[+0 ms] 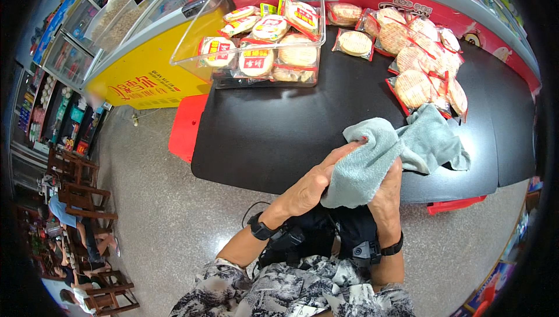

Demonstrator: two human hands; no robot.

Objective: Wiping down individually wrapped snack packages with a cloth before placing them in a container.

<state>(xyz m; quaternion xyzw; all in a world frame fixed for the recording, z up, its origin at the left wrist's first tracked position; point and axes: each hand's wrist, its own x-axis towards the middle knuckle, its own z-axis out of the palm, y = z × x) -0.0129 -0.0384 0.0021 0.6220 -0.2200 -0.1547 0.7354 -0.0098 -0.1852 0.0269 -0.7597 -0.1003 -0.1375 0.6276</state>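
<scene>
Being held in both hands: one grey-green cloth (378, 157), bunched over the near edge of the black table (262, 136). Left hand (311, 186) is being pressed flat against the cloth's left side, fingers together and extended, fingertips on the upper fold. Right hand (387, 192) is being closed around the lower bunch from the right; thumb is running up the cloth, other fingers are hidden behind the fabric. The far end of the cloth is trailing onto the tabletop to the right.

Handling, judged: cloth is looking soft, limp and light, not slippery and not fragile. No stiffness, so any unsupported part is going to droop. Best taken by a gathered bunch or a corner; a pinch on one layer is likely to let the rest hang.

Count:
- cloth: 1
- clear box (256, 31): 1, standing on the far-left part of the table, with roughly nine snack packs inside; exact number cannot be told, since they are overlapping
- loose packs (416, 55) of round crackers: being piled on the far right of the table, about ten, overlapping, so the count is approximate
- wristbands (260, 228): 2, one being worn on each wrist

Packs and box are well apart from the hands.
</scene>
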